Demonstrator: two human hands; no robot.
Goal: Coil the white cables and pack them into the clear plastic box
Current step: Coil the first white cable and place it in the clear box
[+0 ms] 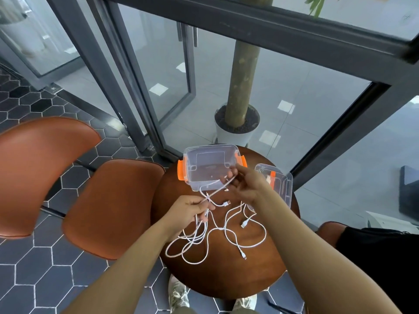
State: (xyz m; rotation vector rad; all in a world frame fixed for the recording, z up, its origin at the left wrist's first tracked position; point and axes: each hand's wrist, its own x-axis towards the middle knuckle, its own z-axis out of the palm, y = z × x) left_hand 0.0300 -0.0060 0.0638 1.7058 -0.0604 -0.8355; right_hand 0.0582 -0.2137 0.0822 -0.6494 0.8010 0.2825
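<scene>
While the left grip (190, 211) pinches one white cable (217, 189), the right grip (244, 186) holds the same strand farther along, stretched straight between them. Below both grips the remaining white cables (226, 234) sprawl loose on the wooden tabletop (226, 279). Just beyond the right grip stands the open clear plastic box (204, 168), its lid (283, 186) to the right.

Hexagon-tile floor (34, 257), brown chairs (108, 207), glass doors (158, 71), potted tree (240, 94).
</scene>
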